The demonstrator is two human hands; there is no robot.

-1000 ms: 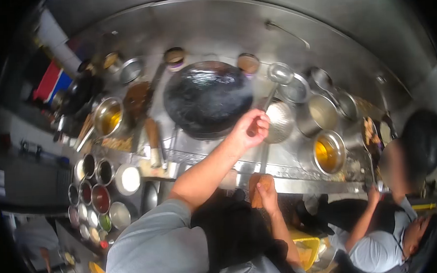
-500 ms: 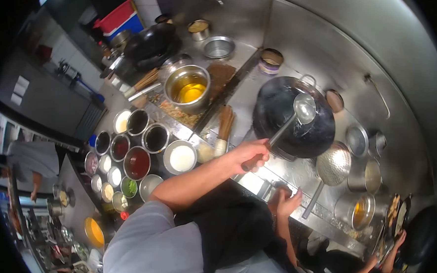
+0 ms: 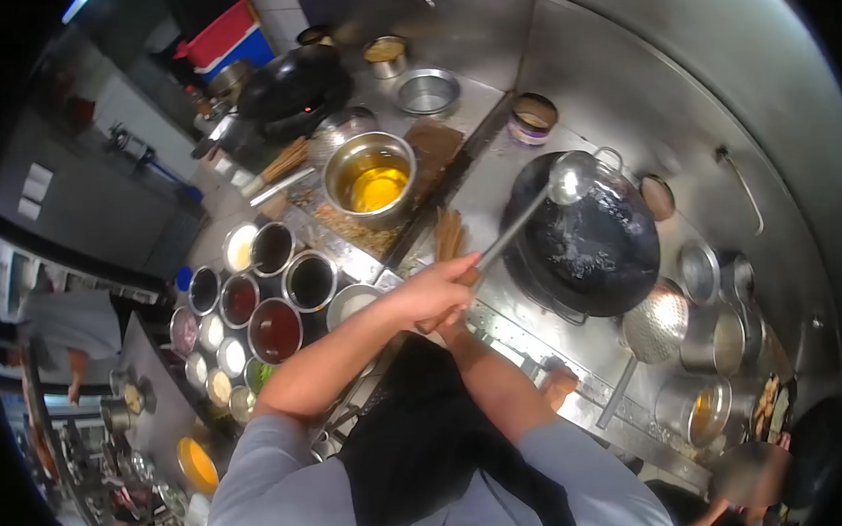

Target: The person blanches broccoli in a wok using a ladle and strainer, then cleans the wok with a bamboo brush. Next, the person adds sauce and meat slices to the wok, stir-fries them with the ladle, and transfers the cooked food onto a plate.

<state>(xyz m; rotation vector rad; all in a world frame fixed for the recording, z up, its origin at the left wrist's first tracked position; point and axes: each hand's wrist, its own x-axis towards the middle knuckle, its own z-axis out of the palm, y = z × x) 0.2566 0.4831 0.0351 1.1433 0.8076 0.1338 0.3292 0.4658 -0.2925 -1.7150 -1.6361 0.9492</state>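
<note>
My left hand point(image 3: 436, 293) is closed around the handle of a long metal ladle point(image 3: 519, 224). The ladle slants up to the right, and its round bowl is over the far side of a large black wok point(image 3: 582, 245). Pale, glossy patches show inside the wok. Just below my left hand, my right hand point(image 3: 455, 324) comes in close to the handle's lower end. Its fingers are mostly hidden behind my left hand, so their grip does not show.
A metal pot point(image 3: 371, 175) of yellow oil stands left of the wok, beside several seasoning bowls point(image 3: 275, 331). Right of the wok lie a skimmer point(image 3: 655, 322) and metal pots point(image 3: 695, 410). A bamboo brush point(image 3: 448, 233) sits behind my left hand. Another person's arm point(image 3: 711, 519) reaches in at lower right.
My left hand has drawn left with the ladle, its bowl now further up over the wok. My right hand has moved from the stove's front edge up to my left hand. The view has shifted slightly.
</note>
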